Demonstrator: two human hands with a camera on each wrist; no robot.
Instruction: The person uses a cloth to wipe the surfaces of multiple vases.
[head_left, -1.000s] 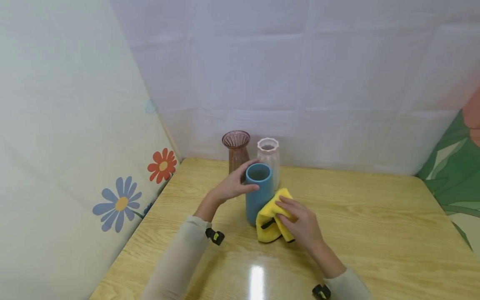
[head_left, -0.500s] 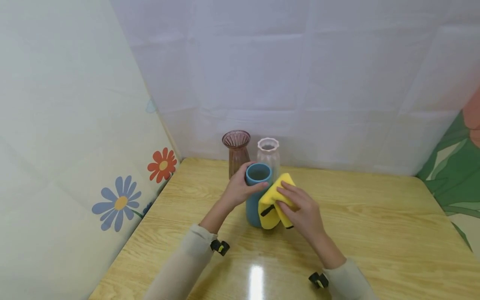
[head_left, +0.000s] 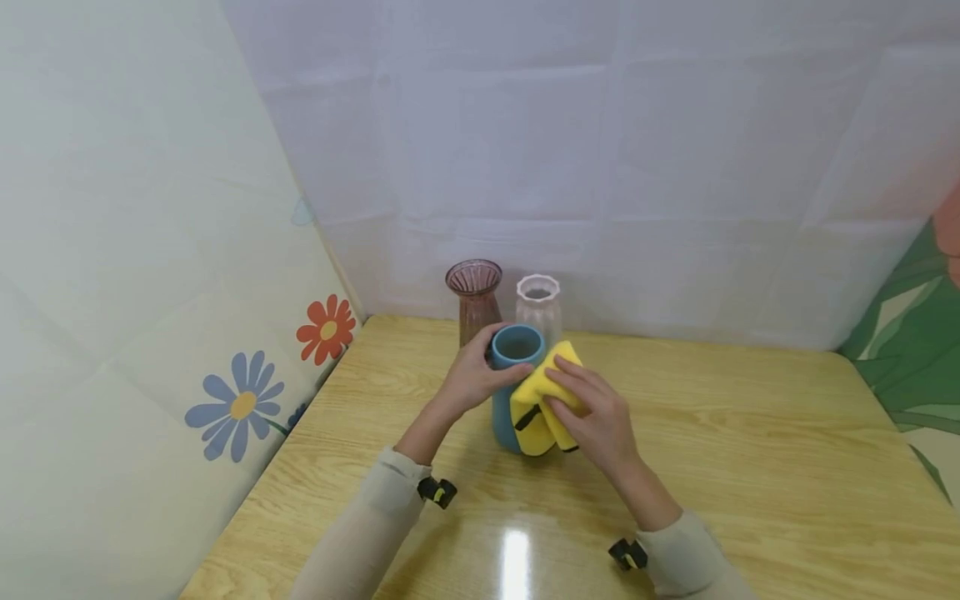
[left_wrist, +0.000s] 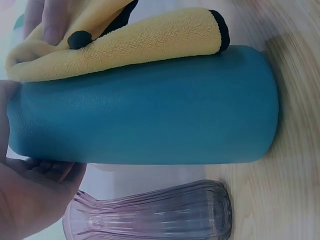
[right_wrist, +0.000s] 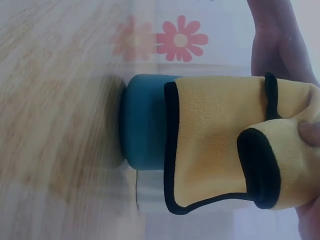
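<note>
A blue vase [head_left: 504, 417] stands upright on the wooden table. My left hand [head_left: 472, 375] grips it near the rim, with the thumb across the near side and the fingers round the far side; the left wrist view shows the vase's smooth side [left_wrist: 150, 120]. In my right hand [head_left: 600, 417] is a folded yellow cloth [head_left: 536, 425] with black edging, pinched between thumb and fingers and lying against the vase's right side. The right wrist view has the cloth [right_wrist: 215, 145] hanging over much of the vase [right_wrist: 145, 125].
Behind the blue vase stand a purple ribbed glass vase [head_left: 477, 312] and a white vase with a scalloped rim [head_left: 538, 310]. A pale cloth backdrop [head_left: 675, 208] rises along the table's far edge. The wooden table [head_left: 750, 450] extends to the right.
My right hand has moved the cloth up along the blue vase, then slightly left. My left thumb has shifted further round the vase's near side, and the left forearm sits a little lower.
</note>
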